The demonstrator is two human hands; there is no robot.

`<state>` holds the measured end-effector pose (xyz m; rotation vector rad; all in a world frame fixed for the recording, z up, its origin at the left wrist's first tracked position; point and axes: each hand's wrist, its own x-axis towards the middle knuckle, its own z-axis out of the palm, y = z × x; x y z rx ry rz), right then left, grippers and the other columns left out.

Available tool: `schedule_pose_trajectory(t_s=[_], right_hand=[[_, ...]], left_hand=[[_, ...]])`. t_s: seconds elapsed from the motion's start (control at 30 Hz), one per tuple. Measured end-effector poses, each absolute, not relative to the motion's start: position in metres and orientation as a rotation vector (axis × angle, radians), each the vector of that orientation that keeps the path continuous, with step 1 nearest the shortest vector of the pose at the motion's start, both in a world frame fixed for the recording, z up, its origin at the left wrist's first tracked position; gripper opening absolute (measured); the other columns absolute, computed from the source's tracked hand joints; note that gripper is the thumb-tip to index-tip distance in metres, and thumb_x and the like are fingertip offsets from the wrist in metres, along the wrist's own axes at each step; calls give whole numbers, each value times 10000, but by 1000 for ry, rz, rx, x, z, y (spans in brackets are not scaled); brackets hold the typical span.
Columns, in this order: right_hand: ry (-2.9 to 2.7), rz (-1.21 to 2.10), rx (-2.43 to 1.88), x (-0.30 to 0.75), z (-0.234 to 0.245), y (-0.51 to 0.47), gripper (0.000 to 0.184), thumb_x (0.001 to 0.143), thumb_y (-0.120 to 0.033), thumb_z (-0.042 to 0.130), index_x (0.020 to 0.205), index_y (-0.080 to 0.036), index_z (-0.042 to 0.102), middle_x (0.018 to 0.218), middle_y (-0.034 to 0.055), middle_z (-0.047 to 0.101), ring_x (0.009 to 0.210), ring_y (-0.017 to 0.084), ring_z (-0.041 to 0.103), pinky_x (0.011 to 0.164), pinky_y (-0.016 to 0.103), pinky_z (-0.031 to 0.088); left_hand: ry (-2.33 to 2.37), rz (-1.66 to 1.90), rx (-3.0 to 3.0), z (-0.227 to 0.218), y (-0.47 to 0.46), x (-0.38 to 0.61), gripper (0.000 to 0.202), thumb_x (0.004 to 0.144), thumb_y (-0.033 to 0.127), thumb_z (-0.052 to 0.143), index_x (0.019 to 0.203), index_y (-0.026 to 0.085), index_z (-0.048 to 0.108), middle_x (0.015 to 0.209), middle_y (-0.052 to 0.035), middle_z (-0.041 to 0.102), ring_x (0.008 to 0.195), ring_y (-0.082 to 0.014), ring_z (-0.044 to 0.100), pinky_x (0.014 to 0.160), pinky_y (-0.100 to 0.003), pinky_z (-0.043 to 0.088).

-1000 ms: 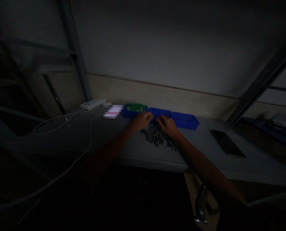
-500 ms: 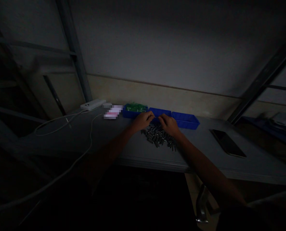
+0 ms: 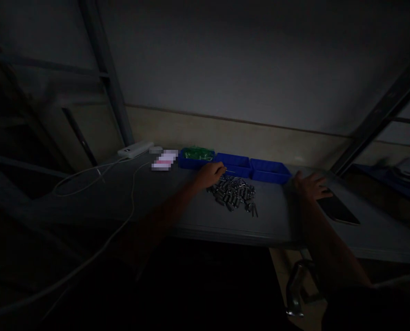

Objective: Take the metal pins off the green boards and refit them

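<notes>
My left hand (image 3: 209, 174) is closed in a pinch on a thin, light-coloured rod (image 3: 230, 171) that sticks out to the right, in front of the middle blue bin (image 3: 237, 172). Beside and below it lies a heap of small shiny metal parts (image 3: 230, 192), too dark to name. Spread-fingered, my right hand (image 3: 311, 185) is over the table at the far end of a dark phone (image 3: 338, 208), its fingertips at or over the phone's edge. I cannot tell whether they touch it.
The left blue bin (image 3: 191, 164) holds green plastic packaging (image 3: 198, 153). A right blue bin (image 3: 270, 172) stands in the same row. Farther left are a white power bank (image 3: 136, 150), a lit pixelated screen (image 3: 164, 161) and a white cable (image 3: 132, 202). Metal posts (image 3: 117, 96) flank the table.
My right hand has left the spot by my left hand, moved right to the phone and opened. My left hand keeps its pinch in nearly the same place.
</notes>
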<state>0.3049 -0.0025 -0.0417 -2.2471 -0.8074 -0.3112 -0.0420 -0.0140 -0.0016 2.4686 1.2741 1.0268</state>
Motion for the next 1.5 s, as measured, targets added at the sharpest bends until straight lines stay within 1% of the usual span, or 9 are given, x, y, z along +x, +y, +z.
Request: schedule_pose_trajectory(t_s=[0.07,0.17,0.3,0.4,0.57,0.77,0.97,1.27,1.5], right_hand=[[-819,-322,-2249,304,-40,-3,624,811,-524,393,1324,-168,391,1388,235,326,1206,426,355,881,676,237],[-841,-411,-2198,294,-27,-7,578,821,-468,407,1294,-135,413,1341,244,378,1163,399,404,898,653,242],[-1192,-653,-1801,246,-5,-12,482,854,-385,398,1245,-106,443,1214,201,489,1138,318,434,929,505,304],[-1802,-462,-1449,190,0,-19,354,897,-360,341,1098,-148,541,999,125,610,966,245,530,869,401,358],[-2253,-315,-1111,134,-11,-31,272,880,-337,422,1009,-157,579,930,104,626,893,225,538,798,342,379],[-2206,-289,-1122,140,-6,-35,255,904,-300,383,857,-179,603,821,83,611,790,202,533,739,314,383],[-2147,-136,-1124,137,-1,-29,275,913,-289,366,769,-189,579,753,61,594,749,183,545,716,293,402],[-2135,92,-1068,125,-7,-28,267,911,-293,350,771,-205,560,759,59,614,746,185,573,715,302,435],[-2020,160,-1059,126,-10,-29,180,873,-321,441,945,-203,557,876,78,646,827,214,599,756,347,469]], left_hand=[[1261,1025,2469,-1,-16,-42,261,866,283,400,695,159,554,623,2,568,610,-127,526,573,-234,360],[1256,1032,2452,0,-17,-41,244,865,281,414,711,157,557,633,1,575,619,-127,532,571,-233,354],[1270,1035,2447,-2,-18,-40,236,866,272,424,707,155,554,644,-4,590,613,-123,533,561,-230,350],[1269,1061,2424,-1,-19,-40,253,871,275,417,687,157,545,625,1,583,597,-117,522,548,-223,347],[1286,1130,2367,1,-20,-40,293,886,264,384,644,162,514,601,5,563,584,-111,514,568,-224,360],[1286,1104,2321,-1,-22,-37,254,886,270,383,711,166,535,654,-5,597,628,-120,554,598,-226,393],[1189,1209,2218,0,-22,-41,159,846,278,468,960,193,537,662,24,589,635,-118,564,626,-218,422],[1192,1176,2204,3,-19,-44,88,835,243,478,861,197,548,800,-13,646,757,-131,605,711,-231,453],[1235,1183,2196,-3,-19,-45,117,855,252,439,841,194,540,805,-28,641,775,-140,600,715,-240,454]])
